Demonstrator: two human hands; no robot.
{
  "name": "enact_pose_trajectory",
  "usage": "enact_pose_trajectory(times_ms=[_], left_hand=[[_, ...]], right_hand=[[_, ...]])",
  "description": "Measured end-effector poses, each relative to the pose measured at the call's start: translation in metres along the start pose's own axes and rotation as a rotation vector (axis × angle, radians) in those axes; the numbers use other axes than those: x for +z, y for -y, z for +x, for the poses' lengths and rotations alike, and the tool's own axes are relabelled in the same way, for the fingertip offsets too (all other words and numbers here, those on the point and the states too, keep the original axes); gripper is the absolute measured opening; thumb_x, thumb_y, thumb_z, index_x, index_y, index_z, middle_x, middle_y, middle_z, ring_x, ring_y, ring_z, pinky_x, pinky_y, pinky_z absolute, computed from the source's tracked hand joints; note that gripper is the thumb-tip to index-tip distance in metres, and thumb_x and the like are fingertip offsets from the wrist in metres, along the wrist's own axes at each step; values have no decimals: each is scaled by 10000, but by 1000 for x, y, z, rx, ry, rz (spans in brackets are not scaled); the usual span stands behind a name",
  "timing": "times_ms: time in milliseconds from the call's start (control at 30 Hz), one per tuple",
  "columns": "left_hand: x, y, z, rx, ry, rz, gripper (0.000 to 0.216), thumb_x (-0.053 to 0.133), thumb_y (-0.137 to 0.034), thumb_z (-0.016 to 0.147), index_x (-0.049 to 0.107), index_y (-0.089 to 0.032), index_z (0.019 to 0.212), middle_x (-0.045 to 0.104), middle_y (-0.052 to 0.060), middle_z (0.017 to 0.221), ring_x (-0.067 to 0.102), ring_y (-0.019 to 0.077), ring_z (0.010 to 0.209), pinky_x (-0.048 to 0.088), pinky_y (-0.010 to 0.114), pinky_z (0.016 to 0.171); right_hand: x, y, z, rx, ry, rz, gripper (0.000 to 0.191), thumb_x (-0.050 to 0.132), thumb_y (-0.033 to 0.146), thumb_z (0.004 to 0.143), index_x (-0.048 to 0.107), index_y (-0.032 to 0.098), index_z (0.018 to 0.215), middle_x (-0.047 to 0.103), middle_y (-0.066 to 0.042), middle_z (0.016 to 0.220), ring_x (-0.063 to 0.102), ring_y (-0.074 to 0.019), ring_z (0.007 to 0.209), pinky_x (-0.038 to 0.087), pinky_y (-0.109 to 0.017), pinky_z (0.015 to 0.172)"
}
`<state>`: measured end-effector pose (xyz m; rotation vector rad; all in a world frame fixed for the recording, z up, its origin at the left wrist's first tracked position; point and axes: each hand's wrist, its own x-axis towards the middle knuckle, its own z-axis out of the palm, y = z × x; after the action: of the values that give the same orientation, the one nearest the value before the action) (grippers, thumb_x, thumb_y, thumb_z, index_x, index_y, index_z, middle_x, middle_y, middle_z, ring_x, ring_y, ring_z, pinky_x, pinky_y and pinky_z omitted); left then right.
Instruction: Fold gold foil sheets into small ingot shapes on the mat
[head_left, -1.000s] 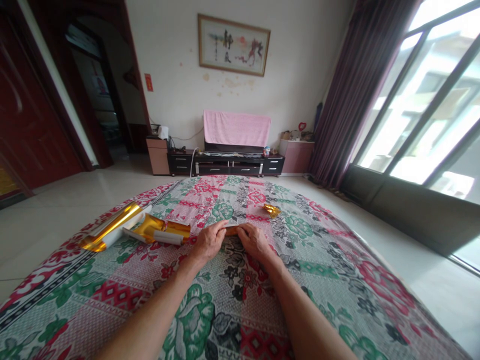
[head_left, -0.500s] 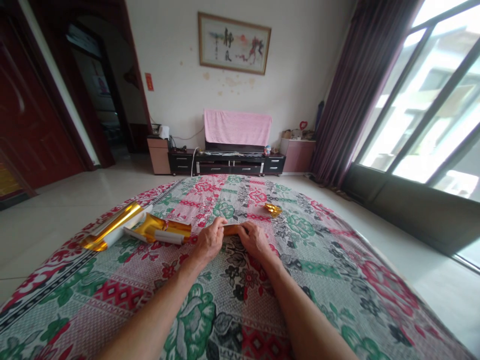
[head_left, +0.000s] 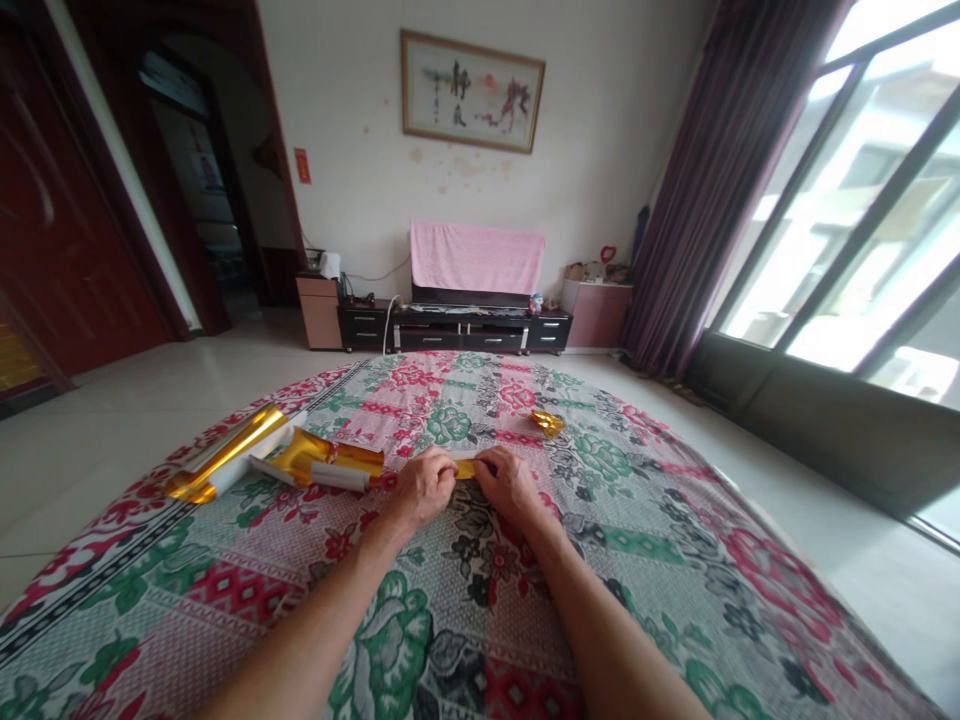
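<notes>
Between my hands, low over the patterned tablecloth, is a small strip of gold foil paper (head_left: 466,468). My left hand (head_left: 427,485) has its fingers curled closed on the strip's left end. My right hand (head_left: 514,485) pinches the right end, thumb and fingers bent over it. Much of the strip is hidden under the fingers. To the left of my left hand lie loose gold foil sheets (head_left: 307,462) with white backs, curling up at their edges. A folded gold foil piece (head_left: 548,424) sits just beyond my right hand.
The round table wears a red, green and grey flowered cloth (head_left: 600,620). A larger gold roll (head_left: 232,450) rests near its left edge. Past the table stand a low black cabinet (head_left: 435,335) and a screen under a pink towel (head_left: 478,258). Large windows (head_left: 847,220) fill the right.
My left hand has turned over, its fingers now curled down on the strip. The strip shows brighter gold and lies flatter. The other foil pieces stay put.
</notes>
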<state>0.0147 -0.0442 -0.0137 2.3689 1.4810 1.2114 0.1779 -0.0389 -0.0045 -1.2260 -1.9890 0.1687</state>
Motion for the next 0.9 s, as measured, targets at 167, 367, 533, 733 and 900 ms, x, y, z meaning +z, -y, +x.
enact_pose_trajectory(times_ms=[167, 367, 533, 733, 900], left_hand=[[1, 0, 0, 19, 17, 4, 211, 461, -77, 703, 657, -153, 686, 633, 60, 826, 586, 143, 760, 472, 255, 740], [3, 3, 0, 11, 14, -9, 219, 464, -75, 702, 667, -156, 693, 626, 57, 849, 584, 140, 765, 470, 261, 760], [2, 0, 0, 27, 11, -6, 190, 489, -60, 684, 656, -151, 681, 617, 59, 834, 577, 146, 786, 464, 254, 754], [0, -4, -1, 62, 17, 31, 145, 511, -78, 703, 635, -153, 710, 604, 66, 847, 563, 164, 836, 455, 272, 776], [-1, -5, -1, 64, 17, 59, 174, 480, -74, 724, 633, -157, 724, 613, 66, 885, 565, 164, 841, 459, 285, 798]], right_hand=[[2, -3, -1, 6, -5, 27, 138, 471, 167, 753, 607, 168, 729, 617, -26, 720, 542, -122, 651, 376, -206, 632], [4, -5, 0, 46, -17, 63, 186, 473, 135, 728, 581, 177, 874, 610, -20, 783, 550, -136, 701, 400, -224, 666], [3, -5, 0, -14, -9, 64, 152, 480, 121, 734, 594, 181, 816, 591, -45, 880, 540, -152, 822, 402, -249, 765], [4, -5, -1, -19, 1, 41, 209, 466, 98, 737, 593, 178, 884, 578, -59, 927, 531, -161, 875, 395, -270, 807], [2, -4, -1, -32, 20, 24, 174, 463, 105, 747, 584, 178, 848, 583, -52, 873, 529, -161, 836, 393, -283, 796]])
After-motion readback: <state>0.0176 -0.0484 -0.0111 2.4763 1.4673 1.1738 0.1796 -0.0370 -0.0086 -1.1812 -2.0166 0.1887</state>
